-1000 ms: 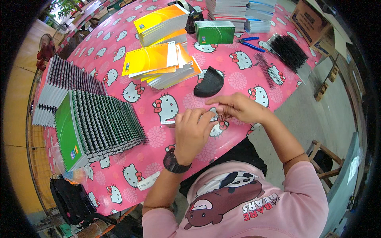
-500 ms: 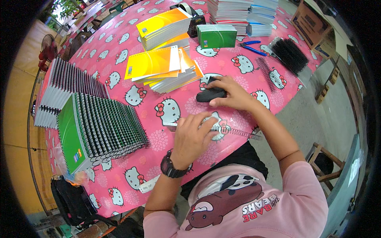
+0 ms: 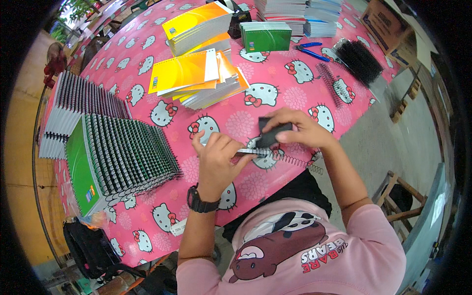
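At the near edge of the counter (image 3: 275, 93), under its pink cartoon-cat cloth, the work in hand looks like fitting a wire spiral (image 3: 287, 158) into a small pad of pages (image 3: 248, 152). The left hand (image 3: 216, 160) is curled down over the pad, fingers closed on it and pinning it flat. The right hand (image 3: 300, 130) is closed around a small black tool (image 3: 271, 134) that it presses against the pad's edge where the spiral begins. Much of the coil trails free toward the person's right, so I judge this piece only partly bound. Toward the left edge stand two long rows of bound notebooks (image 3: 118, 152), the nearer with green covers, which suggests a good share is finished. Loose yellow and orange covers and pages (image 3: 196, 78) lie fanned near the middle, apparently unbound as yet, with more stacks (image 3: 295, 10) along the far edge. Black coils (image 3: 359, 61) and blue-handled pliers (image 3: 312, 51) lie toward the far right corner. The only container is a cardboard box (image 3: 388, 19) beyond that corner; its contents cannot be seen.
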Tool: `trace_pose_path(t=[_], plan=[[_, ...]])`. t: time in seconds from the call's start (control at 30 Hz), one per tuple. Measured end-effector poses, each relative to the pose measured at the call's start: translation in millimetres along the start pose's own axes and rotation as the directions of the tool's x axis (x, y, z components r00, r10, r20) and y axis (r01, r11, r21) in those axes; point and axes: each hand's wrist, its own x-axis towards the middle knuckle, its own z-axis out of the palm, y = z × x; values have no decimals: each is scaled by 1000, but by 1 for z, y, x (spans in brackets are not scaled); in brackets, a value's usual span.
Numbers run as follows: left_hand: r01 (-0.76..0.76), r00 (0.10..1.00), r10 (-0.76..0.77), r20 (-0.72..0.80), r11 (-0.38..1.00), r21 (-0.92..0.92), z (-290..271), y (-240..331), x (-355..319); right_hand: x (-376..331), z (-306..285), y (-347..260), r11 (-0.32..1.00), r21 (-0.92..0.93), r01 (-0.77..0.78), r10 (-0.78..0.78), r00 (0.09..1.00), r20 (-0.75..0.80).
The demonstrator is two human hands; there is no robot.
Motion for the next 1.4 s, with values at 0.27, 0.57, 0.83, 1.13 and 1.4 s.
trace_pose_path(t=[0.27,0.57,0.83,1.13,1.4], plan=[[146,914,-298,-274,873,-465,11,-5,-11,3,0,-5,986,164,-2,2,1000,-2],[341,908,-378,181,415,-843,37,-47,-38,20,1,-10,993,116,8,-19,995,102],[351,896,-416,155,450,-821,36,-39,-34,21,3,-7,988,-154,6,14,991,130],[349,910,-380,169,475,-808,31,-38,-32,38,10,-10,992,-71,-106,111,991,73],[330,899,-421,119,476,-815,37,-39,-34,50,23,-9,994,99,47,-61,987,148]])
